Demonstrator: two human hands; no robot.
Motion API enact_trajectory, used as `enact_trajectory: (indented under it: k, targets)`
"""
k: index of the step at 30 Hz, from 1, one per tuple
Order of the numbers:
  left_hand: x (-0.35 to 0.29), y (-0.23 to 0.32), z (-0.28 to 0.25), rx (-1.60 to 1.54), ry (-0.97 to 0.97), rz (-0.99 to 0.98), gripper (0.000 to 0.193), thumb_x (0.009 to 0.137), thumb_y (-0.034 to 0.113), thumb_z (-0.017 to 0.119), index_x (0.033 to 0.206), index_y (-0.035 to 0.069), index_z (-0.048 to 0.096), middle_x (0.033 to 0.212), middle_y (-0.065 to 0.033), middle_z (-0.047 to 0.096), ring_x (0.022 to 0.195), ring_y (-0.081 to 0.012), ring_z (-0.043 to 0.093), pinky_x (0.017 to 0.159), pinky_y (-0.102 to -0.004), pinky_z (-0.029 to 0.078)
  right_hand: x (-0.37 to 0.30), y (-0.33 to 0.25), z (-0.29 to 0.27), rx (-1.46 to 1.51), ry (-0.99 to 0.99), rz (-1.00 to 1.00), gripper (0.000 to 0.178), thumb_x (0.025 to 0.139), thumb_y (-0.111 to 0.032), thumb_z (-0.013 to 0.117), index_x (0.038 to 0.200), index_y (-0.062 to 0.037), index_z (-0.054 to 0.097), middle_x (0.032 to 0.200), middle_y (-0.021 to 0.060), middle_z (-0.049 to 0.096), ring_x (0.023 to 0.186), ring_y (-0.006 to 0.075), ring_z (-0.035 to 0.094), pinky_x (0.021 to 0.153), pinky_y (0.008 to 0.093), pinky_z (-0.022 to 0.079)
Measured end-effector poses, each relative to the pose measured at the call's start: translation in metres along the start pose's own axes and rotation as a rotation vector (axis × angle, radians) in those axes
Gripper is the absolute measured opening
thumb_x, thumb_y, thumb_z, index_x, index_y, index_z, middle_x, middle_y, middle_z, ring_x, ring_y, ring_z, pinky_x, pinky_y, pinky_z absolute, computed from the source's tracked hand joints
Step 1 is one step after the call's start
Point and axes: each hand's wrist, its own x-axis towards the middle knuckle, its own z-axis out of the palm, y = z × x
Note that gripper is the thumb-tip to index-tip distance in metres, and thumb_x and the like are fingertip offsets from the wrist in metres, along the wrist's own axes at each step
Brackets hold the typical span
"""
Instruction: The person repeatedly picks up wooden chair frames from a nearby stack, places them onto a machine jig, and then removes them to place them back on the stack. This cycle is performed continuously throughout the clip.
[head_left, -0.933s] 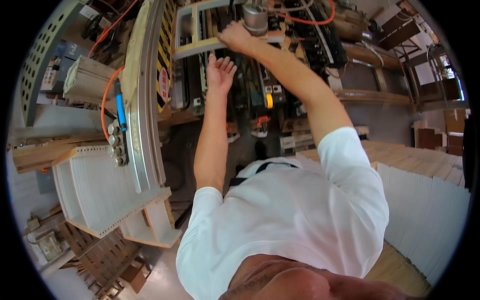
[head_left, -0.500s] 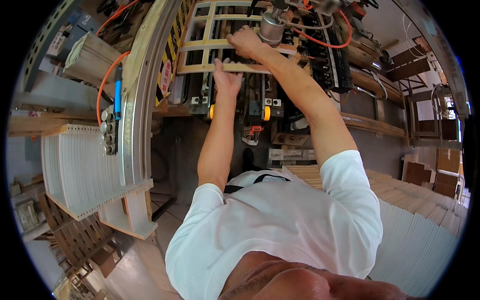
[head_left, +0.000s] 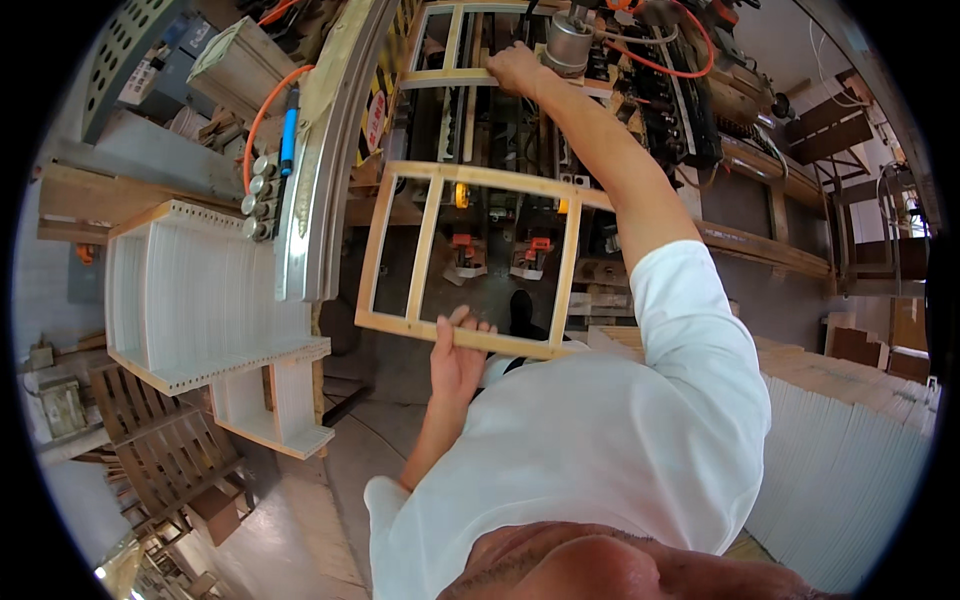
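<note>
My left hand [head_left: 458,365] is closed on the near bar of a pale wooden frame with a crossbar [head_left: 428,250], thumb on top. The frame is held out in front of my body, slightly tilted, between me and the machine. My right hand [head_left: 516,70] reaches far forward with its fingers curled at the near rail of a second wooden frame [head_left: 440,76], which lies on the machine bed. A metal cylinder [head_left: 568,48] stands just right of that hand. The fingertips of my right hand are partly hidden.
A metal rail [head_left: 312,215] with a blue pen [head_left: 289,135] and an orange hose [head_left: 256,125] runs along the left. Stacked white-sided frames [head_left: 200,290] stand beyond it. Long stacks of pale strips [head_left: 840,470] lie at my right. Orange clamps [head_left: 537,245] sit below the machine.
My left hand has drawn one wooden frame off the machine and back toward my body. My right hand stays by the metal cylinder, at the other frame. The view has shifted slightly.
</note>
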Motion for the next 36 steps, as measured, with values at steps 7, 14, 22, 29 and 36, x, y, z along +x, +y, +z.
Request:
enact_trajectory:
  k: [7, 14, 22, 29, 36]
  targets:
    - [-0.076, 0.021, -0.058, -0.002, 0.130, 0.125, 0.035, 0.095, 0.037, 0.051, 0.105, 0.005, 0.057, 0.085, -0.0050, 0.056, 0.091, -0.0241, 0.055, 0.097, -0.0438, 0.041, 0.017, -0.004, 0.022, 0.121, 0.097, 0.119, 0.023, 0.081, -0.007, 0.061, 0.103, -0.0082, 0.062, 0.095, 0.0129, 0.067, 0.091, 0.0306, 0.064, 0.074, 0.0447, 0.050]
    - [-0.089, 0.028, -0.170, -0.071, 0.568, 0.249, 0.032, 0.093, 0.036, 0.055, 0.092, 0.004, 0.055, 0.077, -0.0057, 0.053, 0.082, -0.0235, 0.054, 0.089, -0.0424, 0.045, 0.021, -0.006, 0.027, 0.216, 0.100, 0.142, 0.031, 0.082, -0.007, 0.059, 0.112, -0.0057, 0.055, 0.102, 0.0171, 0.064, 0.094, 0.0330, 0.063, 0.073, 0.0445, 0.054]
    - [-0.056, 0.026, -0.209, 0.056, 0.714, 0.285, 0.021, 0.096, 0.027, 0.051, 0.088, 0.007, 0.052, 0.076, -0.0043, 0.052, 0.078, -0.0231, 0.054, 0.083, -0.0424, 0.048, 0.026, -0.002, 0.011, 0.140, 0.018, -0.017, 0.024, 0.074, -0.006, 0.062, 0.098, -0.0083, 0.066, 0.096, 0.0121, 0.067, 0.094, 0.0302, 0.064, 0.077, 0.0423, 0.049]
    - [-0.046, 0.016, -0.218, 0.077, 0.642, 0.344, 0.020, 0.096, 0.027, 0.051, 0.089, 0.009, 0.052, 0.077, -0.0033, 0.054, 0.080, -0.0229, 0.056, 0.078, -0.0401, 0.049, 0.015, 0.003, 0.007, 0.147, 0.063, -0.068, 0.015, 0.073, -0.004, 0.060, 0.087, -0.0077, 0.064, 0.086, 0.0126, 0.067, 0.085, 0.0314, 0.064, 0.087, 0.0458, 0.040]
    - [-0.049, 0.012, -0.212, 0.030, 0.797, 0.319, 0.021, 0.095, 0.031, 0.054, 0.089, 0.012, 0.053, 0.081, -0.0009, 0.056, 0.087, -0.0217, 0.058, 0.083, -0.0408, 0.045, 0.009, -0.001, -0.002, 0.083, 0.022, -0.031, 0.019, 0.076, -0.007, 0.061, 0.093, -0.0103, 0.067, 0.097, 0.0111, 0.067, 0.093, 0.0287, 0.064, 0.085, 0.0439, 0.040]
